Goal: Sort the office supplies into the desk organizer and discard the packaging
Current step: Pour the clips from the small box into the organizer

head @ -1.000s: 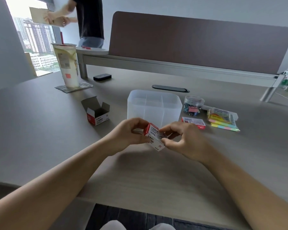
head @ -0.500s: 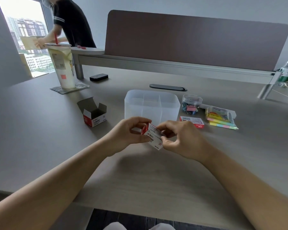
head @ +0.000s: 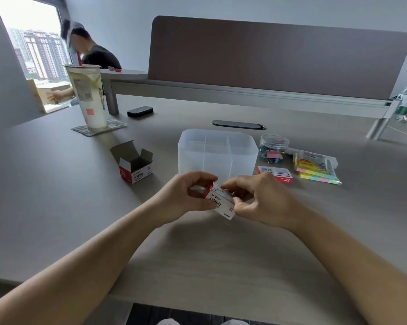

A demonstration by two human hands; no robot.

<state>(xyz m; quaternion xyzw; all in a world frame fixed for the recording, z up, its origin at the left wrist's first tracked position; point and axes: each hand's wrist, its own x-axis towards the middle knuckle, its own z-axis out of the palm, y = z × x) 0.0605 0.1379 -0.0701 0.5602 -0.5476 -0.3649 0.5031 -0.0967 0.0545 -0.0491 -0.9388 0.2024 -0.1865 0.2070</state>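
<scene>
Both hands are together in front of the person, and both are clamped on one small red and white box (head: pixel 219 202); the left hand (head: pixel 186 195) grips the box's red end from the left side, and the right hand (head: pixel 261 198) pinches the other end with its thumb and fingertips (head: pixel 226 185). A second ago the box showed more of its red end; now its white side with the printed words has turned up toward the camera, and the right fingertips have slid onto its top edge. To me this means the person is hunting for the flap so the box can be opened; it looks closed for now, so nothing from it has gone into the desk organizer (head: pixel 217 153) yet.

The box is held up off the surface (head: pixel 57 195), just in front of the desk organizer; it is little, made of card, and tilted with its right end lower. The desk organizer is a clear plastic tub with walls inside that split it into parts; I cannot see anything in it. To the left sits an open box (head: pixel 134 164) of the same kind, flaps up; whether it is empty I cannot tell. To the right wait a jar of clips (head: pixel 273 148), a flat red packet (head: pixel 276 174) and a pack of sticky notes (head: pixel 316 167); they are not sorted yet.
</scene>
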